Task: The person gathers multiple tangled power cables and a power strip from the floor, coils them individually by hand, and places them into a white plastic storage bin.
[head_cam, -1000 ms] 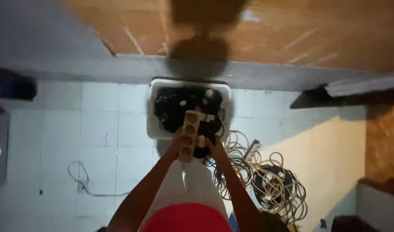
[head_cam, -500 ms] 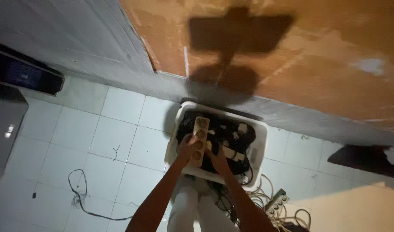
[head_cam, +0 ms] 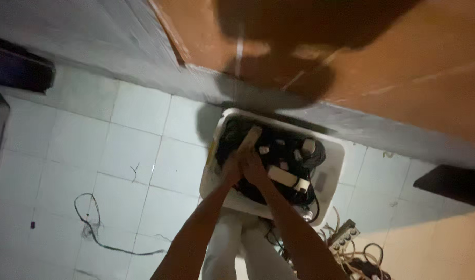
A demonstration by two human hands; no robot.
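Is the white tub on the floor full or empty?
Full: the white tub is heaped with black cables and pale power strips up to its rim.

White tiled floor under a white bin

The pale tiled floor (head_cam: 128,150) carries a white plastic bin (head_cam: 330,150), which stands right under the clasped hands and close against the grey base of the wall. Near the grip, just below and to its right, a tangle of light cables (head_cam: 362,256) with a grey power strip (head_cam: 343,234) lies beside the bin. Well off to the grip's left, one thin dark wire (head_cam: 92,228) curls loosely across the tiles.
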